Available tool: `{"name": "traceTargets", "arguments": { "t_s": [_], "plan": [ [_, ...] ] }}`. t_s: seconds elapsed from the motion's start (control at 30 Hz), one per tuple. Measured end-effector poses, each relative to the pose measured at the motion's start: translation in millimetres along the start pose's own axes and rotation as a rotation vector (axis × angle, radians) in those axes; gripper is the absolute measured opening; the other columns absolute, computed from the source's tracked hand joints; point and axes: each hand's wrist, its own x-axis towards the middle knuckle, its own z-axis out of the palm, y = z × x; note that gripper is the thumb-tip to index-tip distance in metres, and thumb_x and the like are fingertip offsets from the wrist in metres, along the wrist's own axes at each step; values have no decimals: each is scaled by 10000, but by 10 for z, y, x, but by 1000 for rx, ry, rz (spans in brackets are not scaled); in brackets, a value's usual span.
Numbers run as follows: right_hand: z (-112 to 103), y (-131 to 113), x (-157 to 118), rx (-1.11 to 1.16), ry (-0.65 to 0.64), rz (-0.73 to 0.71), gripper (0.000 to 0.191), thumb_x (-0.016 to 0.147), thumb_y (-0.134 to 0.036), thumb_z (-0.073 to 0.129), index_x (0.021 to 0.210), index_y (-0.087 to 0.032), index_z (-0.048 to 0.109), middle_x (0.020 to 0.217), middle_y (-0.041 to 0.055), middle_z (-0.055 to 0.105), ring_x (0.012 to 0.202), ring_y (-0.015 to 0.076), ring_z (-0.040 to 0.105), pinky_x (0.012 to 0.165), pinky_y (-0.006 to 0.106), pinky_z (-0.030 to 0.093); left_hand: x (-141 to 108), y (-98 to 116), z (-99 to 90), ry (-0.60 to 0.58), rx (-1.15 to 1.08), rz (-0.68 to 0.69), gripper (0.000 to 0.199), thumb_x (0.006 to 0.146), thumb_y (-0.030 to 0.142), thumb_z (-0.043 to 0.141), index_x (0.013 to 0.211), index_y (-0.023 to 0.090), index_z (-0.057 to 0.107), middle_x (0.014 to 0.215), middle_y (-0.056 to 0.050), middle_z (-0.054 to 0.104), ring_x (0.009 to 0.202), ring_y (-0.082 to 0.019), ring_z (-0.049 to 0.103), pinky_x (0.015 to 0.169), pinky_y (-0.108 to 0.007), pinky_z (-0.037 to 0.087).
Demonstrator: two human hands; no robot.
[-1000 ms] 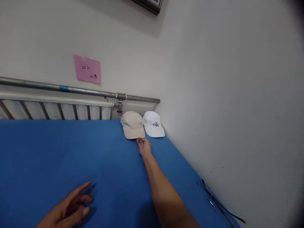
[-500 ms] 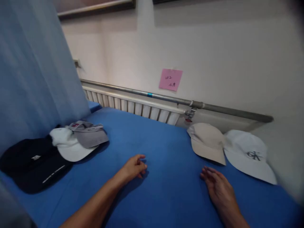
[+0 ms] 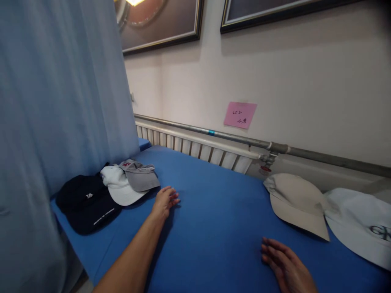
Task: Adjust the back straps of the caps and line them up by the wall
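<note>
My left hand (image 3: pixel 165 201) holds nothing, its fingers loosely apart over the blue surface. It is nearest to a grey cap (image 3: pixel 142 178), whose brim overlaps a white cap (image 3: pixel 124 191). A dark navy cap (image 3: pixel 84 199) with small white lettering lies left of those two. My right hand (image 3: pixel 287 262), also without anything in it, has its fingers half curled and apart at the lower right. Beyond it rests a beige cap (image 3: pixel 297 203), touching a white cap with dark letters (image 3: pixel 360 219) that the right edge of the view cuts off.
A blue-covered table (image 3: pixel 207 211) stands against the wall. A white radiator (image 3: pixel 195 148) and a metal pipe (image 3: pixel 244 139) with a valve (image 3: pixel 265 169) run behind it. A blue curtain (image 3: pixel 70 89) hangs at left. A pink note (image 3: pixel 240 114) and framed pictures (image 3: pixel 171 24) are on the wall.
The view has turned left and up, so the caps appear farther right. My left hand has moved closer to the grey cap, its fingers more spread. My right hand sits lower in view.
</note>
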Motion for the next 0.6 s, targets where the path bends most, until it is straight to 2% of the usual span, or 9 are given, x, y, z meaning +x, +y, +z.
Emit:
{"name": "traceTargets", "arguments": {
  "t_s": [0.13, 0.33, 0.6],
  "plan": [
    [-3, -3, 4, -14, -21, -1, 354, 371, -228, 811, 704, -169, 705, 885, 59, 680, 726, 166, 643, 531, 208, 562, 72, 127, -96, 83, -124, -43, 143, 931, 207, 577, 1044, 123, 599, 900, -24, 627, 685, -116, 608, 573, -244, 533],
    [-35, 19, 44, -70, -61, -23, 315, 412, -237, 790, 709, -168, 710, 829, 69, 691, 677, 178, 650, 541, 242, 573, 165, 238, -234, 193, -243, -75, 163, 935, 242, 577, 1047, 126, 603, 902, -25, 628, 666, -110, 596, 562, -240, 524],
    [-40, 9, 38, -36, -73, -17, 327, 364, -230, 838, 666, -174, 726, 790, 53, 703, 665, 163, 639, 516, 209, 555, 196, 232, -234, 212, -315, -37, 189, 941, 269, 570, 1063, 127, 596, 891, -26, 628, 663, -113, 600, 555, -243, 522]
  ]
}}
